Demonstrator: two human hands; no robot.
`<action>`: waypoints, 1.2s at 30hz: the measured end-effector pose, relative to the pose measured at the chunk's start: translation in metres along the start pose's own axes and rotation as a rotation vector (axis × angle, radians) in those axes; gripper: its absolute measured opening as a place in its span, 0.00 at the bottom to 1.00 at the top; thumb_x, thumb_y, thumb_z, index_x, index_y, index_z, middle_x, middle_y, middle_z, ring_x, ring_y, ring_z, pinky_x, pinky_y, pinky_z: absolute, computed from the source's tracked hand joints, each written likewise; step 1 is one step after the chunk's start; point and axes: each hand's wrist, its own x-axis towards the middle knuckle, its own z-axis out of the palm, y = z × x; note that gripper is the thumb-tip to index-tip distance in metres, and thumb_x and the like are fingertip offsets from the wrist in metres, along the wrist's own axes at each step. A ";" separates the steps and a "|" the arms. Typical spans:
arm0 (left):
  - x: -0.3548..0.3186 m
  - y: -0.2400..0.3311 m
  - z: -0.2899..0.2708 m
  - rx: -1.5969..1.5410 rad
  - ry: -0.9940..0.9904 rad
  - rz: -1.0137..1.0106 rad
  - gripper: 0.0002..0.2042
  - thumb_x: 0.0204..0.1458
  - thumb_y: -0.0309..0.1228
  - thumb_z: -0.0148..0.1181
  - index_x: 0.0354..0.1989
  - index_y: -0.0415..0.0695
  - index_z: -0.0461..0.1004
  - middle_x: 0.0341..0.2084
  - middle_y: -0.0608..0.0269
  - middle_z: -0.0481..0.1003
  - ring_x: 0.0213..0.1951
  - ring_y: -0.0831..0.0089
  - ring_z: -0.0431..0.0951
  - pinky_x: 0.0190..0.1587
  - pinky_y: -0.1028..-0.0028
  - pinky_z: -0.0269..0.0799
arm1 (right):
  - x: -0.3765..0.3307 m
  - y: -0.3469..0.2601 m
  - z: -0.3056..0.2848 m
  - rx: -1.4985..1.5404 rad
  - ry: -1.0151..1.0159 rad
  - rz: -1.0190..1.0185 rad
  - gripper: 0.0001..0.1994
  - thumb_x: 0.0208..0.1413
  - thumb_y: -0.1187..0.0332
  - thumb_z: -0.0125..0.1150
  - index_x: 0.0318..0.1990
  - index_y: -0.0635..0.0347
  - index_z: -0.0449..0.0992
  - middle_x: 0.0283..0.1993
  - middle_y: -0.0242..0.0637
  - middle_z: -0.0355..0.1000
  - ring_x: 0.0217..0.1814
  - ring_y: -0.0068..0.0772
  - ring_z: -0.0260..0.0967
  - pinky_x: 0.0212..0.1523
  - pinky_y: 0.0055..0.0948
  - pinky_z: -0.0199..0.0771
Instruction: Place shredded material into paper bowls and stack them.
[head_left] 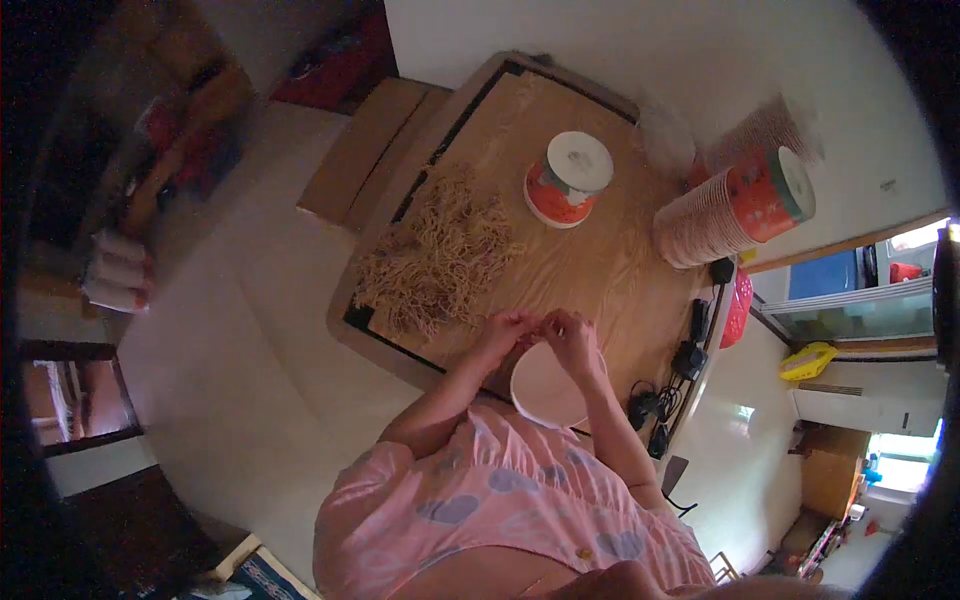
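At the near edge of the table, my left hand (508, 328) and my right hand (570, 342) meet with fingers pinched together. What lies between the fingertips is too small to make out. Just below them a pale paper bucket (548, 388) is tilted against my front, its far side at my fingers; my right wrist passes over it. To the left of my hands spreads a tangled heap of thin brown cords (445, 250). Beyond my hands a red and white paper bucket (560, 195) stands upside down on the wooden tabletop (590, 265).
At the table's right back lean tall nested stacks of paper buckets (725, 210). Black adapters and cables (688, 360) run along the right edge, beside a pink-red plastic item (737, 308). A cardboard box (365, 150) stands past the table's left side. A wall rises behind.
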 end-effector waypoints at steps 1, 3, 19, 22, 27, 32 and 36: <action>0.002 -0.003 -0.001 -0.005 0.002 0.006 0.07 0.47 0.31 0.54 0.32 0.42 0.73 0.24 0.67 0.73 0.25 0.80 0.71 0.26 0.82 0.67 | 0.000 -0.001 0.000 0.000 -0.006 0.014 0.03 0.41 0.70 0.57 0.24 0.58 0.73 0.23 0.38 0.69 0.24 0.36 0.65 0.28 0.31 0.66; 0.005 -0.005 -0.001 0.071 0.064 -0.007 0.07 0.47 0.32 0.54 0.30 0.41 0.73 0.23 0.67 0.73 0.25 0.80 0.71 0.26 0.82 0.67 | -0.001 -0.002 0.000 -0.003 -0.012 0.026 0.03 0.41 0.70 0.56 0.24 0.59 0.73 0.23 0.38 0.69 0.24 0.36 0.65 0.28 0.31 0.66; 0.027 -0.034 0.005 0.656 0.239 0.622 0.06 0.43 0.29 0.56 0.27 0.41 0.69 0.21 0.64 0.72 0.24 0.78 0.71 0.27 0.76 0.67 | -0.004 0.022 0.015 0.005 0.003 0.047 0.03 0.43 0.72 0.55 0.25 0.61 0.71 0.19 0.39 0.66 0.21 0.31 0.64 0.23 0.28 0.64; 0.033 -0.037 0.001 0.422 0.209 0.587 0.06 0.43 0.29 0.56 0.25 0.40 0.69 0.19 0.65 0.71 0.21 0.80 0.69 0.24 0.78 0.65 | -0.004 0.031 0.016 0.197 -0.069 0.206 0.04 0.44 0.71 0.56 0.25 0.61 0.70 0.17 0.35 0.65 0.20 0.23 0.61 0.22 0.24 0.63; 0.015 -0.005 0.008 0.200 0.141 0.151 0.05 0.46 0.28 0.54 0.23 0.40 0.69 0.15 0.67 0.70 0.16 0.84 0.66 0.18 0.83 0.60 | 0.002 0.020 0.003 0.212 -0.125 0.262 0.04 0.44 0.71 0.56 0.27 0.60 0.70 0.16 0.30 0.64 0.19 0.19 0.59 0.20 0.22 0.61; 0.017 -0.010 0.007 0.145 0.138 0.192 0.04 0.47 0.28 0.54 0.24 0.41 0.69 0.17 0.67 0.71 0.17 0.84 0.66 0.18 0.83 0.60 | 0.004 0.010 -0.004 0.102 -0.082 0.148 0.05 0.43 0.69 0.57 0.27 0.59 0.70 0.13 0.31 0.62 0.15 0.20 0.59 0.18 0.23 0.60; 0.018 -0.012 0.006 0.107 0.111 0.207 0.04 0.47 0.28 0.53 0.25 0.41 0.70 0.18 0.67 0.71 0.20 0.83 0.67 0.20 0.82 0.62 | 0.004 0.010 -0.002 0.087 -0.032 0.076 0.05 0.42 0.69 0.57 0.25 0.59 0.71 0.13 0.35 0.63 0.14 0.24 0.61 0.18 0.25 0.61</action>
